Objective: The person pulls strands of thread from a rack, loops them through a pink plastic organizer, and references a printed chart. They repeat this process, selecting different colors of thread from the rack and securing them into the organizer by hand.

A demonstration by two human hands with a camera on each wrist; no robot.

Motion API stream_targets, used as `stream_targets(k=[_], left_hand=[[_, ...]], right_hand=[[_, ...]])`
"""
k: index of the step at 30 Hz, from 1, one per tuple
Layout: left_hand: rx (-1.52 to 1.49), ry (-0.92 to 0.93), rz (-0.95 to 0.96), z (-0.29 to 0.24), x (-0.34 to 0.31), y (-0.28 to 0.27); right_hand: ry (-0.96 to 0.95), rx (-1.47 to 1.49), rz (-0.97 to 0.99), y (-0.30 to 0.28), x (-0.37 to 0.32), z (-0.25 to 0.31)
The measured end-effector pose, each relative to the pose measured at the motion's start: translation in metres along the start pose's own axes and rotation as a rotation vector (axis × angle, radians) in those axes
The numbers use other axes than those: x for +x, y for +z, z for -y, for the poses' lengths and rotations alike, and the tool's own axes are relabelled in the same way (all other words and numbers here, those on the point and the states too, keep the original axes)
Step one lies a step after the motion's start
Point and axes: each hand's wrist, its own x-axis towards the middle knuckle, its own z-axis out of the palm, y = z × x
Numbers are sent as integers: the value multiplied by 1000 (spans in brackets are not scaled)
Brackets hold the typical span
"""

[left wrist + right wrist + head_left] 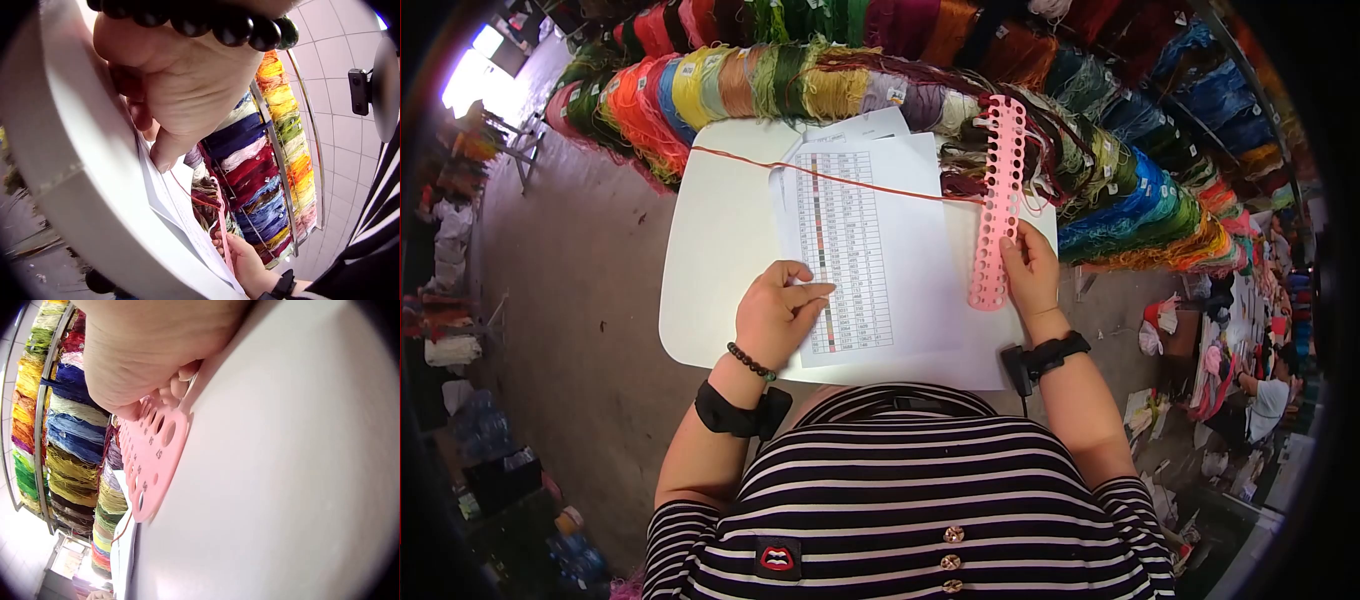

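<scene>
My left hand (780,310) is over a printed chart (910,250) of numbers and colour swatches, its extended index finger touching the sheet beside the swatch column. In the left wrist view, the thumb and fingers of the left hand (181,87) are right at the paper. With thumb and fingers, my right hand (1032,270) grips the edge of a long pink thread organizer (988,270), punched with numbered holes. Dark red, white and green threads hang from its far holes. A reddish thread (850,181) stretches from the organizer leftward across the chart. Part of the right fingers is hidden beneath the organizer.
A white table (710,270) bears the papers. Along its far side runs a rack of coloured thread skeins (730,85), continuing to the right (1145,210). More skeins (960,40) hang behind. At far right, another person (1268,405) is among piled materials.
</scene>
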Motion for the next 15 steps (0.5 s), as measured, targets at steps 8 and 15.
stream_targets(k=[8,15], left_hand=[[12,-7,5,1,0,0],[16,0,2,1,0,0]], right_hand=[[15,-11,-3,0,0,1],[6,-15,11,0,-1,-1]])
